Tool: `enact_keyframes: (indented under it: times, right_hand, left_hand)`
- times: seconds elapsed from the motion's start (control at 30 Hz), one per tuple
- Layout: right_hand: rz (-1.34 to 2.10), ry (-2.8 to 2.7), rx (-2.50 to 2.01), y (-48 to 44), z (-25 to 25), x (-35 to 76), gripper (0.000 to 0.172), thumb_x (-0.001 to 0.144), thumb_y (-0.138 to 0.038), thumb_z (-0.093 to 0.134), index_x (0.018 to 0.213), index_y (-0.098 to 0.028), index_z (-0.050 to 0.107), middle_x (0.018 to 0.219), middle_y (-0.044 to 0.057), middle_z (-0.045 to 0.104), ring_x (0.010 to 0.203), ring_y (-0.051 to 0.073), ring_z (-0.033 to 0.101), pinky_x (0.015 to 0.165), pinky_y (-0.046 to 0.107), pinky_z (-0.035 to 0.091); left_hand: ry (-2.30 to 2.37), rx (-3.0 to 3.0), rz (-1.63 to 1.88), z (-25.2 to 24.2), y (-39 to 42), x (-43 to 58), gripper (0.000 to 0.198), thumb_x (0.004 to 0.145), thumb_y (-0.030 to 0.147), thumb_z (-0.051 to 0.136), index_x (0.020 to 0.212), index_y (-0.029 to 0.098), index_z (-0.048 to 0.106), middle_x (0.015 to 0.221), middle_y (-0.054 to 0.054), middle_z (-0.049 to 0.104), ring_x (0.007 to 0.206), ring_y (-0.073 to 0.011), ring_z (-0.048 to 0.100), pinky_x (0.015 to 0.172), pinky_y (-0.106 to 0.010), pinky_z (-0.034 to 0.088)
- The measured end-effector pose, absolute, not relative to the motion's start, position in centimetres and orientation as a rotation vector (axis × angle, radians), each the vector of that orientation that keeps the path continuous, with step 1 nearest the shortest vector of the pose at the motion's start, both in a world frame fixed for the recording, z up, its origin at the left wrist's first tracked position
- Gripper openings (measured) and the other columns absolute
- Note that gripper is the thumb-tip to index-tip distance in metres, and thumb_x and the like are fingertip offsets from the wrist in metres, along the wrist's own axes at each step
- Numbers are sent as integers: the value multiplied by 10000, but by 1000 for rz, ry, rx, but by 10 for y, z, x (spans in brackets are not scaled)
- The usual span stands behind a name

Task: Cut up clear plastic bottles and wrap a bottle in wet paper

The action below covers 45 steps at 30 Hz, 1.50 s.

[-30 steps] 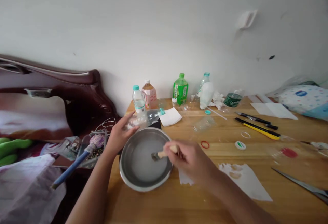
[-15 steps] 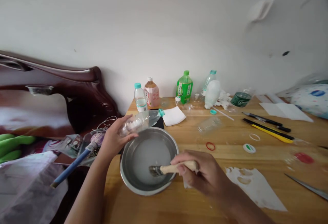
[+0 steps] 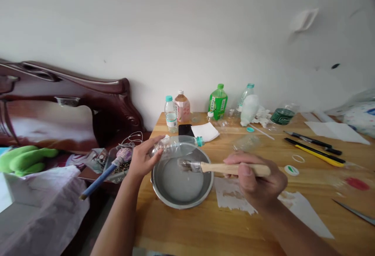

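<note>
My left hand [image 3: 146,155] is closed around the base of a clear plastic bottle [image 3: 178,146], which lies sideways over the far rim of a metal bowl [image 3: 155,191]. The bottle's teal neck points right. Cloudy whitish liquid [image 3: 183,184] fills the lower part of the bowl. A paintbrush [image 3: 216,167] with a pale wooden handle is gripped in my right hand [image 3: 256,178]. Its wet bristles hang above the liquid, just below the bottle. Torn white paper [image 3: 231,197] lies on the wooden table [image 3: 175,232], partly under my right hand.
Along the wall stand a teal-capped bottle [image 3: 171,115], a pink-labelled bottle [image 3: 183,107] and a green bottle [image 3: 218,102]. A black-and-yellow cutter [image 3: 316,152], a white cap [image 3: 291,170] and a scissor blade [image 3: 353,210] lie on the right. A blue-handled stick [image 3: 99,180] is at left.
The brush has risen from the liquid up toward the bottle. My right hand has moved up with it, uncovering more torn paper. The whole view has shifted slightly to the left.
</note>
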State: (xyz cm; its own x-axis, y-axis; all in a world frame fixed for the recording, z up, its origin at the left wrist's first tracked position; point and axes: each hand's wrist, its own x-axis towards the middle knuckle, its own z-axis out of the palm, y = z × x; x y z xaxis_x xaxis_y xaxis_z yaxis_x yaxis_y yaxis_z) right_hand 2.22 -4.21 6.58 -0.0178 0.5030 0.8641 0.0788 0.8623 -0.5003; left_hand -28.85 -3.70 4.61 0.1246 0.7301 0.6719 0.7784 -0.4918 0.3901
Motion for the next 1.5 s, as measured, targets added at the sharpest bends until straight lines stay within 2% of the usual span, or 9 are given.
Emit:
enact_keyframes:
  times: [0.13,0.27,0.53,0.73,1.03,1.1,1.2,1.27,1.5]
  right_hand:
    - [317,-1560,-459,-50,42,22,207,868,-142,607,1012,-210,739,813,26,743,592,164,691,543,286,572]
    - [460,-1549,-470,-52,33,17,249,881,-119,597,1081,-205,718,746,13,722,532,142,668,484,255,542]
    - [429,-1612,-599,-48,28,9,202,888,-143,632,1054,-224,713,808,17,747,616,145,716,558,234,579]
    - [322,-1512,-664,-44,29,14,182,887,-129,641,1024,-222,715,814,-6,750,584,119,711,557,203,579]
    - [174,-1621,-624,-47,40,3,180,896,-134,612,1050,-195,682,864,19,753,672,116,722,630,199,569]
    - [231,-1632,-597,-49,40,1,194,897,-131,609,1067,-198,675,872,18,751,676,117,719,631,205,569]
    - [277,-1630,-626,-48,39,6,180,897,-137,613,1046,-205,686,825,-1,746,649,114,713,627,208,571]
    - [261,-1587,-679,-44,39,13,158,897,-144,624,1017,-211,702,790,-11,744,619,112,709,604,202,566]
    - [414,-1449,-725,-32,44,15,133,912,-177,637,1014,-203,718,758,-1,751,572,128,704,523,203,554]
  left_hand:
    - [-1547,-2216,-1384,41,-46,-291,397,959,414,482,1178,150,681,1106,-101,751,987,-233,713,864,-296,530]
    - [-1520,-2270,-1340,40,-43,-290,355,921,383,551,1150,149,690,1070,-97,757,959,-226,716,863,-291,533]
    - [-1493,-2323,-1302,39,-42,-288,317,916,343,555,1133,155,689,1052,-98,756,959,-220,714,870,-297,535]
    - [-1518,-2303,-1284,40,-42,-288,310,929,344,535,1121,153,684,1047,-99,752,965,-219,708,879,-301,534]
    - [-1377,-2378,-1165,38,-39,-287,377,915,345,601,1246,167,622,1120,-117,695,992,-213,679,889,-296,524]
    - [-1381,-2378,-1163,36,-38,-288,424,939,416,567,1285,174,601,1155,-123,677,1028,-222,666,916,-309,515]
    - [-1415,-2385,-1153,33,-37,-289,545,984,549,395,1353,181,557,1220,-135,646,1096,-239,639,942,-335,506]
    - [-1456,-2364,-1148,32,-37,-289,575,995,570,322,1363,193,550,1239,-132,639,1124,-246,629,947,-344,506]
    - [-1548,-2370,-1110,33,-36,-287,487,935,484,560,1357,243,537,1240,-99,667,1078,-237,661,913,-327,523]
